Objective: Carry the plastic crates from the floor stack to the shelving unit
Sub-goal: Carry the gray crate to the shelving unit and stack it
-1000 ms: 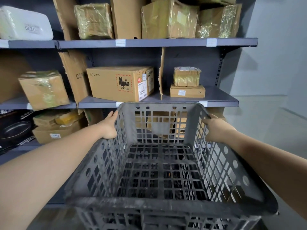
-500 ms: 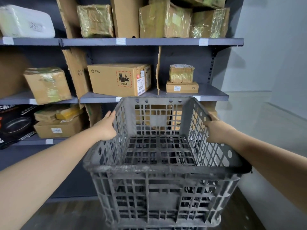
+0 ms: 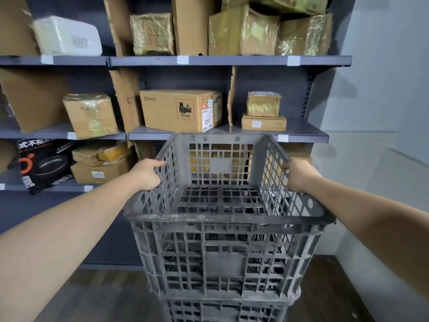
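A grey perforated plastic crate (image 3: 222, 256) stands in front of me, empty and upright. My left hand (image 3: 146, 174) grips its left rim and my right hand (image 3: 299, 176) grips its right rim. The crate's bottom meets the top of a second grey crate (image 3: 225, 311) at the lower edge of the view. The dark grey shelving unit (image 3: 222, 60) rises right behind, its boards full of boxes. The crate's far wall hides part of the lower shelf.
A PICO carton (image 3: 178, 110) and two small stacked boxes (image 3: 263, 115) sit on the middle shelf board (image 3: 301, 134) above the crate. More taped cartons fill the top shelf. A black pan box (image 3: 44, 163) leans at lower left. A pale wall (image 3: 383, 112) closes the right side.
The crate has moved away from me and down, so that its front wall shows in full. A second crate has come into view beneath it. Both hands keep their hold on the rims.
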